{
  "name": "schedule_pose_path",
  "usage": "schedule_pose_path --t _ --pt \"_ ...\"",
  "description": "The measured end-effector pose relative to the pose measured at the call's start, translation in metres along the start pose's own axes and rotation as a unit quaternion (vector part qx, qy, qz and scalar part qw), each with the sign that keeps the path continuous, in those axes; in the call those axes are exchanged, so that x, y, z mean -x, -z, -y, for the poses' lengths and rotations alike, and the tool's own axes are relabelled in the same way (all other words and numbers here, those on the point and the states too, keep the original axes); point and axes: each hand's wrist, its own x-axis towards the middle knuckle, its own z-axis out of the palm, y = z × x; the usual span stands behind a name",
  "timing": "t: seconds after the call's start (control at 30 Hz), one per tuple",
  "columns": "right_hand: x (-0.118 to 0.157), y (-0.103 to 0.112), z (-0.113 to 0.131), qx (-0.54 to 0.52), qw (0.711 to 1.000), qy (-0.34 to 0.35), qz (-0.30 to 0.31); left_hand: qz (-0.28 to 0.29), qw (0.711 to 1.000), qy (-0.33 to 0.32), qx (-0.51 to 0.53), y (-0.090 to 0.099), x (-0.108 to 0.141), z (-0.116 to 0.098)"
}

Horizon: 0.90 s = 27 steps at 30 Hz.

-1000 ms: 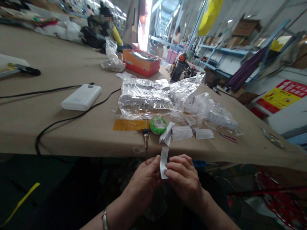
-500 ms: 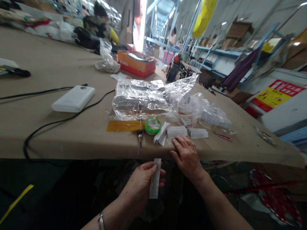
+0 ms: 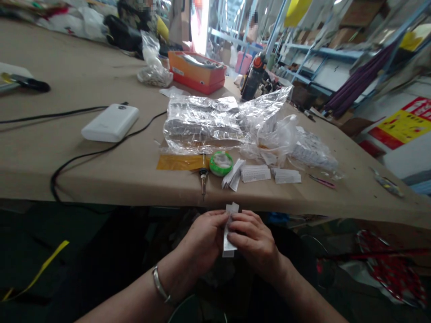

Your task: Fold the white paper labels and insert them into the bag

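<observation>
At six o'clock in the view, just short of the near edge of the brown-covered surface (image 3: 111, 175), overlapping white strips (image 3: 230, 246) are held upright between two bare hands. By the left hand (image 3: 205, 237) they are pinched under the thumb; by the right hand (image 3: 256, 244) they are grasped from the other side, with its fingers laid across their front and its thumb hidden. A metal bracelet (image 3: 160, 283) is worn on the left wrist.

Taking the held strips as the clock's centre, a fanned stack (image 3: 233, 176) of paper-like strips is set on the surface at twelve o'clock. A printed stack (image 3: 255, 173) is placed at one, and a further stack (image 3: 286, 176) is laid out between one and two. A pink-handled tool (image 3: 322, 181) is seen at two o'clock. Between eleven and twelve, a green-rimmed round container (image 3: 221, 163) is set just beside a pen-shaped tool (image 3: 203, 176), whose metal tip is pointed towards six. Amber film (image 3: 180, 162) is spread near eleven, below a crinkled clear plastic bag (image 3: 202, 123). A white power bank (image 3: 110, 123) is found at ten.
</observation>
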Motion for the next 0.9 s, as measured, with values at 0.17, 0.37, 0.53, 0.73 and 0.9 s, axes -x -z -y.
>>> schedule_pose_path --t 0.17,0.37,0.53,0.73,0.9 --pt "0.003 -0.006 0.003 0.005 1.000 0.016 0.014 0.015 1.000 0.002 0.016 0.003 0.003 0.001" --pt "0.000 -0.004 0.005 -0.011 1.000 0.017 0.019 0.008 1.000 -0.010 0.005 0.005 0.002 0.006" --pt "-0.002 0.008 0.004 -0.030 0.999 0.007 0.042 -0.007 1.000 -0.001 -0.017 0.005 0.000 0.009" --pt "0.017 0.052 -0.069 0.218 0.951 -0.217 -0.039 -0.075 0.992 0.030 -0.099 0.001 0.003 0.004" --pt "0.032 0.069 -0.109 0.322 0.903 -0.266 0.095 -0.079 0.989 0.031 -0.117 0.002 0.003 0.006"
